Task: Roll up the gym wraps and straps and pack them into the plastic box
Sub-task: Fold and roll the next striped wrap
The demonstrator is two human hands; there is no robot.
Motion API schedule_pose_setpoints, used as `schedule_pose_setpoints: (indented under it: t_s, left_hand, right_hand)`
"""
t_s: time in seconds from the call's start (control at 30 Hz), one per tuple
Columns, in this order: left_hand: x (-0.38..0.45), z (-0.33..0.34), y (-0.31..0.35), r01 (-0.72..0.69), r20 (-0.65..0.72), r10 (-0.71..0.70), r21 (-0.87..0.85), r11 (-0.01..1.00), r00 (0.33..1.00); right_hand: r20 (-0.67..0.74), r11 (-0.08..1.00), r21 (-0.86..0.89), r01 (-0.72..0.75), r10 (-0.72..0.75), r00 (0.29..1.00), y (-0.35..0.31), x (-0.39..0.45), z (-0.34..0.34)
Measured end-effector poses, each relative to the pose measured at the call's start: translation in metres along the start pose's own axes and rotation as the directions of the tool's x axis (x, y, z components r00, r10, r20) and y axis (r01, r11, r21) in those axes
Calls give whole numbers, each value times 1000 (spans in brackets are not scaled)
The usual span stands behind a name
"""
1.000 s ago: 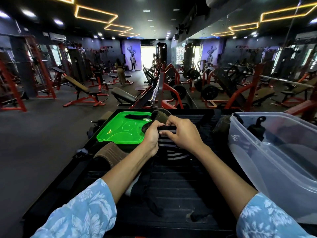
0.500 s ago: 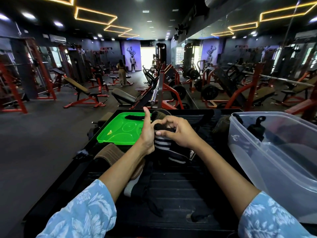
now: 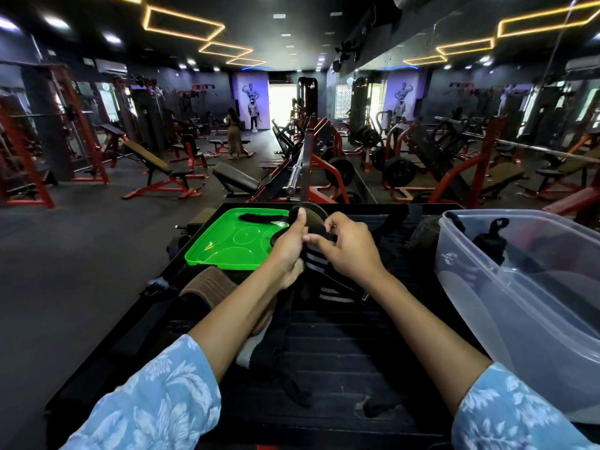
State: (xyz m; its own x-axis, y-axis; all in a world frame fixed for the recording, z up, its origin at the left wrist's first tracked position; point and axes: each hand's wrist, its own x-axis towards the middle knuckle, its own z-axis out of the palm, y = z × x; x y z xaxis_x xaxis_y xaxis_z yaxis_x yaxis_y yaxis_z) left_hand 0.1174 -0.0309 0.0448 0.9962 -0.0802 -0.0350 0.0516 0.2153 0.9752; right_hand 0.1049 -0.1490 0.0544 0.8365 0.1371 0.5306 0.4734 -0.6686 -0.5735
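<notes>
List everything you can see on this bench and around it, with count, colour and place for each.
striped wrap: one, black with white stripes, mid-table, half rolled between both hands
plastic box: one, clear, right of the table; a black strap lies inside
lid: one, bright green, far left of the table; a black strap lies on it
brown belt: one, brown, left edge, near the lid
loose black straps: several, black, near side between the forearms
table: one, black, slatted
gym machines: many, red and black, background floor
left hand: grips the wrap, thumb raised
right hand: fingers pinch the rolled end
</notes>
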Motion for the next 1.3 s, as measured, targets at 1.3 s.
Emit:
schedule_pose_setpoints:
  t_s: [1.3]
  left_hand:
    - [9, -3, -4, -178, -264, 219, 172, 969, 939]
  right_hand:
    - [115, 948, 318, -9, -29, 993, -4, -4, 7]
